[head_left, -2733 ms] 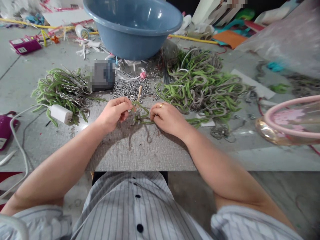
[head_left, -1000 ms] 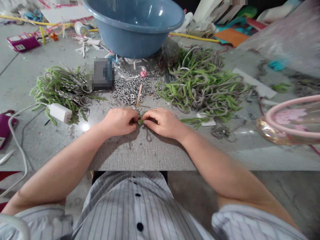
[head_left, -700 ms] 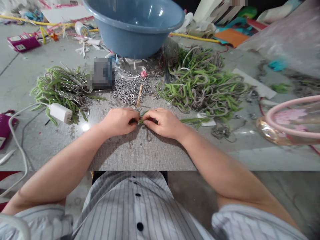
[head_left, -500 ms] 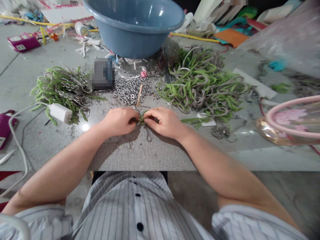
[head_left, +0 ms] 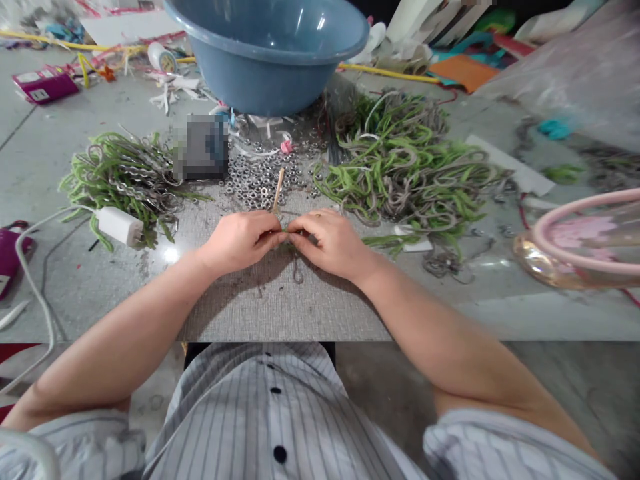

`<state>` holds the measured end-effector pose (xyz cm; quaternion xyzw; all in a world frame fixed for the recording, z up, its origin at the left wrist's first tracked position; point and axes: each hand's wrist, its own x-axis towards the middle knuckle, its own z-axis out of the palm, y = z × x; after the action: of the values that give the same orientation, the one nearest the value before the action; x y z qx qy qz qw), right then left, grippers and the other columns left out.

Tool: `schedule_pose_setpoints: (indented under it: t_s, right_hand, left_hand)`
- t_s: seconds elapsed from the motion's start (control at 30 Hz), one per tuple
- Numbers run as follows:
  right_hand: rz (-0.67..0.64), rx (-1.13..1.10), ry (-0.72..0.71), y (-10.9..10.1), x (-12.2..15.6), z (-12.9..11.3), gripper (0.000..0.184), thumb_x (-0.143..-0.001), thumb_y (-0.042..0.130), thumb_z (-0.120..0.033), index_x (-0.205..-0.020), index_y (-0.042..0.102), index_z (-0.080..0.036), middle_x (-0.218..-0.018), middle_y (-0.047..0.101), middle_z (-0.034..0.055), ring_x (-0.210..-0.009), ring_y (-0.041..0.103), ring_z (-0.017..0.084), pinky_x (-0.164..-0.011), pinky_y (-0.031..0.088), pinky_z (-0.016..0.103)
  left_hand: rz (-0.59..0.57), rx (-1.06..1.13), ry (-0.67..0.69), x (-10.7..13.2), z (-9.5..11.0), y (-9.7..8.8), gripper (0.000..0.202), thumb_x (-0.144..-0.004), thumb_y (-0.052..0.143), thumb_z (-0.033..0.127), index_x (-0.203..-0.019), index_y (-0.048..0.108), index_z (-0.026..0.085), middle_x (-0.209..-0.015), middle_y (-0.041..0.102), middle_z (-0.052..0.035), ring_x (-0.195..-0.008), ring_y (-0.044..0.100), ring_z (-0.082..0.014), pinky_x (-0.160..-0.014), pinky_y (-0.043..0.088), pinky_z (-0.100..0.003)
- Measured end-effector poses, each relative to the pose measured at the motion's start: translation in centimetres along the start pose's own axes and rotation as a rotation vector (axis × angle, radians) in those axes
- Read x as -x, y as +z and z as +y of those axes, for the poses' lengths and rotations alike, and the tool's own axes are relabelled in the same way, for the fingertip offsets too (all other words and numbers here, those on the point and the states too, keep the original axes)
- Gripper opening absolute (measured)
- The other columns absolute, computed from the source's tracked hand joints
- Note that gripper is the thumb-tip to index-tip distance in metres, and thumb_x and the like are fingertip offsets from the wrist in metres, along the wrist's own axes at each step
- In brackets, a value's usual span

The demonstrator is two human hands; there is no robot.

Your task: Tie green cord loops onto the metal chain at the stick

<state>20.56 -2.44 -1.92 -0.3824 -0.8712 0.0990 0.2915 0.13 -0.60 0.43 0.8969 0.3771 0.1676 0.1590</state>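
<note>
Cord (head_left: 287,244), mostly hidden, pinched btwn L hand (head_left: 240,239) & R hand (head_left: 331,241).

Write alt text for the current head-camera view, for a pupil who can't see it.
A person's left hand and right hand pinch together over mostly hidden cord on a grey table. Small metal pieces lie just beyond them, between two heaps of green-and-grey cords, with a blue basin behind.
</note>
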Motion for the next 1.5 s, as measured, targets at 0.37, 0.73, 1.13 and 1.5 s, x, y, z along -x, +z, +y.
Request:
schedule_pose_setpoints:
  t_s: [0.37,0.73,1.13,1.5]
  right_hand:
    - [0.098,0.064,0.053,0.4,-0.2,-0.7,0.032,-0.095,0.048,-0.046,-0.101,0.069,-0.023,-0.08,0.068,0.0044,-0.079,0.059,0.021,-0.08,0.038,0.037]
    - [0.06,0.078,0.114,-0.1,-0.1,-0.8,0.025,-0.094,0.051,-0.039,-0.087,0.071,-0.025,-0.074,0.064,0.0043,-0.078,0.056,0.022,-0.079,0.037,0.04]
    - [-0.034,0.047,0.081,-0.4,-0.2,-0.7,0.017,-0.09,0.058,-0.032,-0.081,0.07,-0.024,-0.072,0.067,0.0028,-0.081,0.059,0.022,-0.08,0.036,0.039]
    - [-0.157,0.109,0.06,0.2,-0.1,-0.7,0.011,-0.082,0.063,-0.022,-0.075,0.072,-0.021,-0.081,0.067,0.0044,-0.082,0.056,0.021,-0.077,0.033,0.035]
  left_hand:
    - [0.054,0.136,-0.041,-0.2,-0.1,0.7,0.036,-0.092,0.046,0.034,-0.06,0.047,0.017,-0.054,0.047,0.002,-0.051,0.04,-0.0081,-0.051,0.03,-0.021]
    - [0.057,0.219,-0.08,-0.1,0.3,0.3,0.025,-0.088,0.049,0.029,-0.069,0.057,0.016,-0.063,0.056,0.0004,-0.058,0.047,-0.0086,-0.055,0.036,-0.021]
    - [-0.073,0.261,-0.088,-0.3,0.2,-0.4,0.015,-0.083,0.051,0.024,-0.075,0.061,0.015,-0.068,0.062,-0.0004,-0.062,0.054,-0.0097,-0.058,0.04,-0.021]
    - [-0.181,0.047,-0.073,-0.3,-0.5,-0.1,0.02,-0.071,0.05,0.013,-0.079,0.068,0.016,-0.077,0.07,-0.0024,-0.067,0.059,-0.0129,-0.063,0.042,-0.024]
